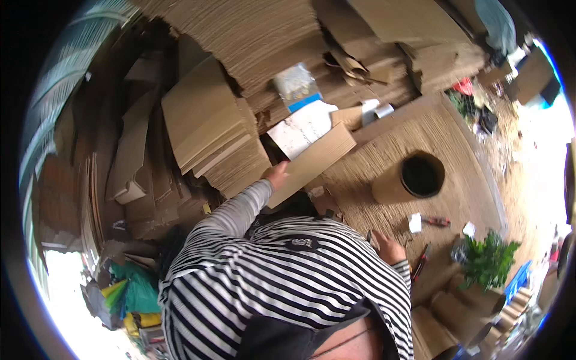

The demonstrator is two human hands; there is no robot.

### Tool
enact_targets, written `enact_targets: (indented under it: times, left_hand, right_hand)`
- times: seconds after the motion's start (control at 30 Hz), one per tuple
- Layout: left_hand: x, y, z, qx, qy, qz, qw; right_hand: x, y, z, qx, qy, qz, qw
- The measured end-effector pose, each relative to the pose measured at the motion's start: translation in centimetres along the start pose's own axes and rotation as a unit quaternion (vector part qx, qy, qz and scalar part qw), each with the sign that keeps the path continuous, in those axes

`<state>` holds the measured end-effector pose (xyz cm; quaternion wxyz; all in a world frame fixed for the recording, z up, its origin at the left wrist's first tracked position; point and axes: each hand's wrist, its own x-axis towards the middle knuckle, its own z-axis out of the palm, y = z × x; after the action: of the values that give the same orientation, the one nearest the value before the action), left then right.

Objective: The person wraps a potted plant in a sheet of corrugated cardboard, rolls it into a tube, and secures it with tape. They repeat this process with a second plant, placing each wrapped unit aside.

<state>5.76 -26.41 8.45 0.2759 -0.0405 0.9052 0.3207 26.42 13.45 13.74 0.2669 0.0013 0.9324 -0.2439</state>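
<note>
My left hand grips the near edge of a long, flat cardboard piece, thumb on top. That piece slants across the front of a wooden table, its far end close to a white sheet with marks on it. My right hand is low beside my striped shirt at the table's near side. A small greyish thing shows at its fingertips, too blurred to name or to tell whether it is held. Ahead of that hand, a wide cardboard tube with a dark inside stands on the table.
Tall stacks of cardboard sheets rise behind, with another stack at left. A clear bag lies beyond the sheet. Red-and-black handled tools lie at right near a leafy green plant. More cardboard tubes sit lower right.
</note>
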Motion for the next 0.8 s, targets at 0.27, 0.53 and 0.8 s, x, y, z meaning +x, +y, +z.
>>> enact_targets:
  times: [0.27,0.53,0.8]
  left_hand:
    - [9.8,5.1,-4.3,0.079,0.214,0.276,0.934]
    - [1.0,-8.2,-17.5,0.159,0.332,0.07,0.927]
    - [-1.5,-20.5,-24.1,0.272,0.348,-0.052,0.896]
  right_hand:
    - [3.5,4.6,6.1,-0.029,-0.067,0.016,0.997]
    - [9.7,-2.4,2.0,-0.1,-0.108,-0.003,0.989]
    - [16.5,-16.5,-2.6,-0.153,-0.095,-0.161,0.97]
